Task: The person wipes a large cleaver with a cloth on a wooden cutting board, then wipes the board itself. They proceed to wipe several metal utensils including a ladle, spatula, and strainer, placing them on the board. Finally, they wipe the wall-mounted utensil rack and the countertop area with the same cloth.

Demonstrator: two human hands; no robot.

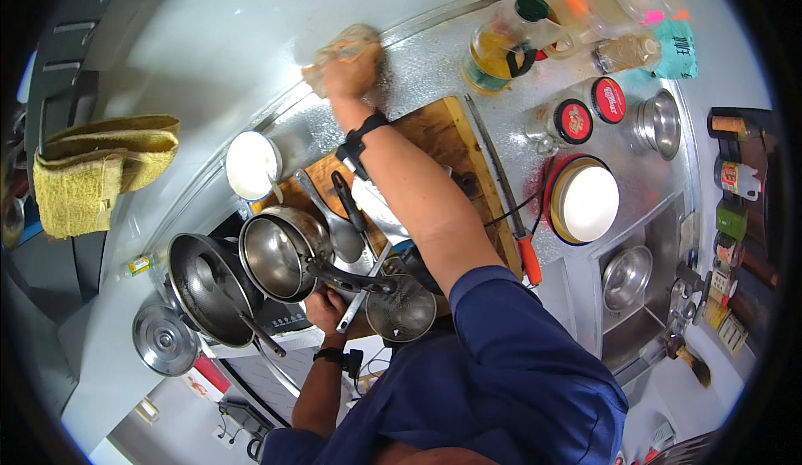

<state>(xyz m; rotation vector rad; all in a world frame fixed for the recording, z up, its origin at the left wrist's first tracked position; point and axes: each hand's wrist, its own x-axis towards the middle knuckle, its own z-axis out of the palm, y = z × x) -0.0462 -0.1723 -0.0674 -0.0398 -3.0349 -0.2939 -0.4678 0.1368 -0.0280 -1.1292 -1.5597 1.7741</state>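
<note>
My right hand (348, 76) presses a crumpled, orange-striped cloth (351, 42) against the wall, just above the back edge of the metal countertop (426, 57). The right arm stretches over a wooden cutting board (432, 120) and hides part of it. Down at the counter's front edge, my left hand (324, 308) rests beside the stacked saucepans (276, 258). Pan handles partly cover its fingers, so its grip is unclear. On the board lie a grey ladle (341, 233) and a black-handled utensil (348, 198). A mesh strainer (401, 308) sits near my body.
A wok (210, 289) and a metal lid (164, 339) stand left. Beside the board lies a long orange-handled tool (529, 261). Rightward are stacked bowls (586, 205), lidded jars (573, 120), an oil jug (492, 57) and the sink (633, 339). A white bowl (250, 164) sits near the wall.
</note>
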